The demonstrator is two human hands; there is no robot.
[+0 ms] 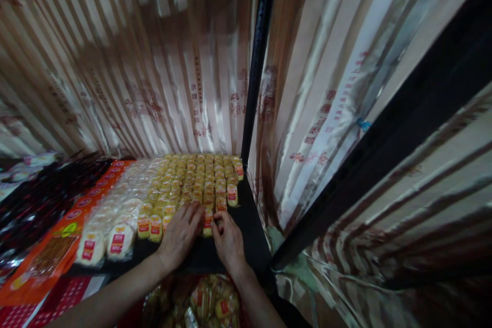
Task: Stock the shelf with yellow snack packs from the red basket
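Observation:
Rows of small yellow wrapped cakes [192, 179] with red labels stand packed together on a black shelf [251, 238]. My left hand [180, 233] lies over the front of these rows, its fingers stretched and pointing right. Just across from it, my right hand [229, 241] has its fingers curled in a pinch; what is between them, if anything, is hidden. One front cake [208, 222] stands between both hands, close against the fingertips. Below the shelf edge, a heap of loose wrapped yellow cakes [215, 300] is partly covered by my right forearm.
Left of the cakes are round white packaged cakes [121, 242], orange snack packets [42, 266] and dark shiny packets [46, 210]. A black post [258, 61] rises at the back corner; another dark beam [369, 128] slants at right. Printed plastic sheeting [184, 61] hangs behind.

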